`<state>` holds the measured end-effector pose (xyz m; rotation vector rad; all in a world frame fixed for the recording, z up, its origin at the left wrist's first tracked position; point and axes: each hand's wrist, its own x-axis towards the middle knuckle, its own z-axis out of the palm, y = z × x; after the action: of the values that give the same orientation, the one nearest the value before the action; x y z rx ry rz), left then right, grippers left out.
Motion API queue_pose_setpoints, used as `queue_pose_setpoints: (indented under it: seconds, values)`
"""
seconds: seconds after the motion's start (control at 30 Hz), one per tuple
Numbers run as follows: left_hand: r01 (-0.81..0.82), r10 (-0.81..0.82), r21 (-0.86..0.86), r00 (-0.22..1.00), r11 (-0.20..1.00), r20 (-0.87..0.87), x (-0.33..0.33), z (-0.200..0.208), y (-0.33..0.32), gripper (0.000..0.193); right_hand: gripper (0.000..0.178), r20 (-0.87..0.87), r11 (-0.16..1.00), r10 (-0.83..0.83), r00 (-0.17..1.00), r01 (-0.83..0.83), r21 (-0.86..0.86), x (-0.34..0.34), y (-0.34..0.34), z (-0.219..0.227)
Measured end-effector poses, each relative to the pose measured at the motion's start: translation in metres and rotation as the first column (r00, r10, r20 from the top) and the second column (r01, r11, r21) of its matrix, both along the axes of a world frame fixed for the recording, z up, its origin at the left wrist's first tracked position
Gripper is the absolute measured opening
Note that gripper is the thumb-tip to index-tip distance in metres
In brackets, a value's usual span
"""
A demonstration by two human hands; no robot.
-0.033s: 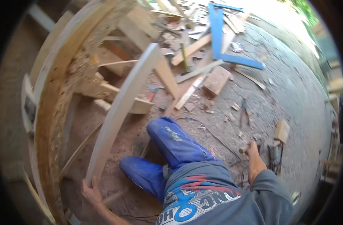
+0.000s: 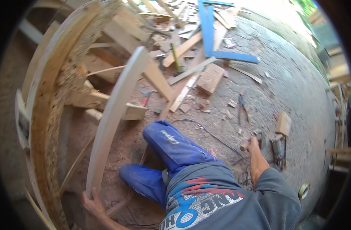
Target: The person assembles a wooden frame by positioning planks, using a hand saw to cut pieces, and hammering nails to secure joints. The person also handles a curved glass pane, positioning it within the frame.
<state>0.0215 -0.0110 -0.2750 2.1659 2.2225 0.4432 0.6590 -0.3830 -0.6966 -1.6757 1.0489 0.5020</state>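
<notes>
A long, slightly curved pale wooden board (image 2: 113, 119) stands slanted at the left, beside a thick curved wooden frame (image 2: 49, 92) with a rough edge. My left hand (image 2: 94, 204) is closed around the board's lower end. At the right, my right hand (image 2: 253, 145) is closed around what looks like a hammer (image 2: 244, 147); its round wooden handle end sticks out on one side and a dark head shows on the other. Close to that hand lies a corded power tool (image 2: 277, 150), with a wooden block (image 2: 283, 124) against it. My bent legs in blue trousers (image 2: 171, 142) are between both hands.
Pliers (image 2: 242, 109) lie on the dusty floor ahead. A red-handled tool (image 2: 145, 99) rests near the frame. Offcuts, a thick wood block (image 2: 210, 78) and a blue angled piece (image 2: 235, 56) are piled farther off. A dark cord (image 2: 210, 130) crosses the floor; a tape roll (image 2: 304, 191) lies right.
The view has shifted slightly, so the scene sits a little farther left. My left hand stays on the board's lower end, and my right hand keeps its grip.
</notes>
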Motion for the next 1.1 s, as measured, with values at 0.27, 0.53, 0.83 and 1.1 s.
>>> queue_pose_setpoints:
  seconds: [0.27,0.53,0.83,1.1]
  values:
    - [0.045,-0.013,0.186,0.986,0.982,-0.167,-0.009,-0.014,0.000,0.071,0.040,0.379,0.523,0.851,0.363,-0.649,-0.553,-0.100,0.113,0.067]
    - [0.009,-0.007,0.045,0.999,0.999,-0.036,0.012,0.010,-0.008,0.076,0.026,0.485,0.296,0.597,0.639,-0.737,0.608,-0.135,0.239,0.237]
    - [0.177,-0.180,-0.048,0.981,0.983,-0.070,0.097,0.019,0.032,0.062,0.042,0.343,-0.098,0.716,0.609,-0.398,0.912,-0.174,0.321,0.286]
    - [0.260,-0.252,-0.008,0.928,0.966,-0.275,0.133,0.015,0.049,0.061,0.030,0.240,-0.065,0.759,0.605,-0.297,0.953,-0.189,0.368,0.281]
